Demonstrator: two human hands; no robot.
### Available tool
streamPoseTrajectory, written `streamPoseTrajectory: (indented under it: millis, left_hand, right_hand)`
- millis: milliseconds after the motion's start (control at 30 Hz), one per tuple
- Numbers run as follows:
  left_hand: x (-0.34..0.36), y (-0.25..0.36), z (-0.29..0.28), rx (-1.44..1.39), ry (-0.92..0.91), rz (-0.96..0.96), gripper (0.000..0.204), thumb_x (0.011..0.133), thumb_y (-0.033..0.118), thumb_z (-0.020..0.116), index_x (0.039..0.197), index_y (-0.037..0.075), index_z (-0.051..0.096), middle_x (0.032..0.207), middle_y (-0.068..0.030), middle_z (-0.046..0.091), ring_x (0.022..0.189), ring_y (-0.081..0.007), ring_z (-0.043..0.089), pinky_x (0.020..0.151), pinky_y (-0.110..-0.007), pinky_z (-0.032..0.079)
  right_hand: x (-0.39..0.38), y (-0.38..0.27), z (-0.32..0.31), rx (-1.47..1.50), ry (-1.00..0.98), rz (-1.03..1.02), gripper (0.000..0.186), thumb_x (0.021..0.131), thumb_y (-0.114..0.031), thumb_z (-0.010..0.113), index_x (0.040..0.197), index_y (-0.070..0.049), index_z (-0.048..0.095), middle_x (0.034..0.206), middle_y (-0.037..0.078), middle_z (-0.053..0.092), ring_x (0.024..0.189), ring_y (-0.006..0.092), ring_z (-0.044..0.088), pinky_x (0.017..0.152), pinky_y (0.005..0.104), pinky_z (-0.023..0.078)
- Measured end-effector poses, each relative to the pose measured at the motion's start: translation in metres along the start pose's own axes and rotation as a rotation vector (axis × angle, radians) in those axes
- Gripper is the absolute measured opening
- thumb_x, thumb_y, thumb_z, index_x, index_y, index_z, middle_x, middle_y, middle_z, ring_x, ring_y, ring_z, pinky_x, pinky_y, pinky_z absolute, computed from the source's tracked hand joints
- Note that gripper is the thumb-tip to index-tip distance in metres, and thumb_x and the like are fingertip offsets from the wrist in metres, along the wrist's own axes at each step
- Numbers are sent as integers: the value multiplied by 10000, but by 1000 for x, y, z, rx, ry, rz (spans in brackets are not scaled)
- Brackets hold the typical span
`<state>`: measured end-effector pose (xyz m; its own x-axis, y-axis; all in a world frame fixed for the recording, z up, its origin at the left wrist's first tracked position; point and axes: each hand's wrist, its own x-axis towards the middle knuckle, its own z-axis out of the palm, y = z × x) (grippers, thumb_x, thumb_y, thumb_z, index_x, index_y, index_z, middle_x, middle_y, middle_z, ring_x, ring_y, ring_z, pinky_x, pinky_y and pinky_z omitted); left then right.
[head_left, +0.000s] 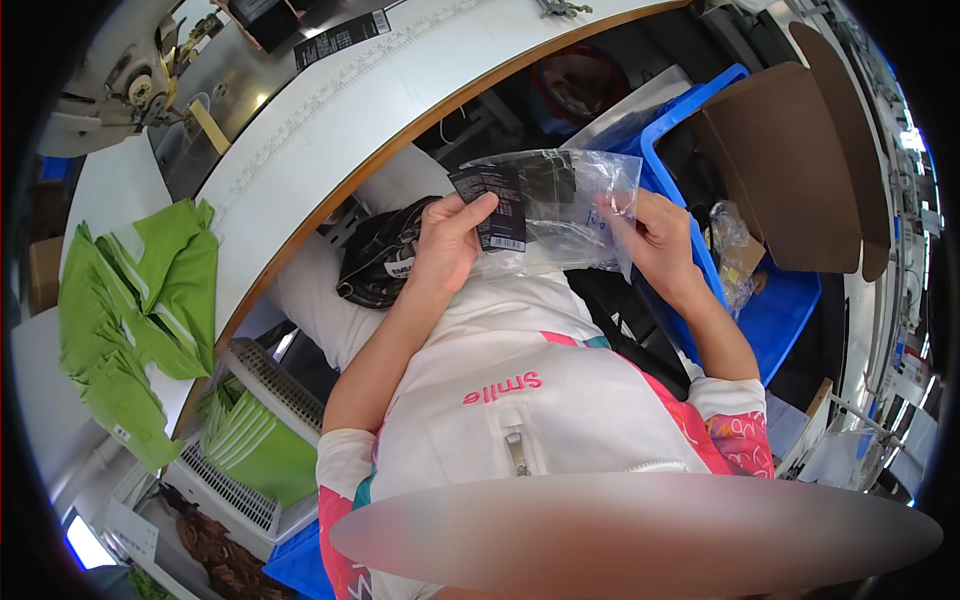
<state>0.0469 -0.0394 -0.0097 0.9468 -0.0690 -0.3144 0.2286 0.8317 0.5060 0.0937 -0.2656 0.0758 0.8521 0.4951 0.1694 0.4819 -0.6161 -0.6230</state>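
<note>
My left hand (447, 247) pinches black label (507, 215) and clear bag (562, 236) together, my right hand (662, 245) the other edge, bag seemingly not yet filled

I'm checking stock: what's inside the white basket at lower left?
Green fabric shows inside the white basket; whatever lies beneath the fabric is covered, so I cannot tell.

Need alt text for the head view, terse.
Left hand grips a black card against a clear plastic bag, whose far end the right hand pinches. Green fabric drapes over a white table at left; a blue bin and brown cardboard at right.
</note>
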Motion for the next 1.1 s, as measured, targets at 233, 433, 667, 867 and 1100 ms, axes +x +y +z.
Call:
streamPoseTrajectory:
  millis: [233,433,667,867,1100]
  left_hand:
    - [-1,-2,-1,49,2,3,128,837,28,612,947,-21,653,934,-83,666,818,-133,624,771,-267,502]
    - [-1,-4,-7,72,-5,19,114,834,26,616,929,-15,663,910,-69,672,814,-115,619,758,-253,493]
    - [-2,-5,-7,97,-30,29,129,832,32,619,949,0,666,922,-63,673,823,-117,620,774,-257,490]
    - [-2,-4,-7,-20,-4,25,144,838,31,608,969,-8,651,961,-79,665,866,-141,617,816,-283,484]
    - [3,-4,-12,-104,10,19,138,853,58,599,978,6,630,988,-82,655,894,-156,616,834,-293,482]
  right_hand:
    - [8,2,19,478,11,183,244,850,-78,591,1071,18,619,860,62,684,675,102,599,595,238,478]
    - [17,-1,25,937,-136,660,218,867,-131,590,1023,19,619,782,88,648,656,112,587,607,234,466]
    - [15,3,41,947,-101,632,151,836,-172,654,812,-24,636,581,-5,537,529,67,512,490,217,400]
    - [9,1,42,782,91,549,144,810,-175,685,760,-47,643,597,-1,565,484,43,478,437,175,318]
    - [10,-3,23,742,-14,489,146,839,-166,646,772,-38,660,635,12,607,501,34,463,460,191,340]
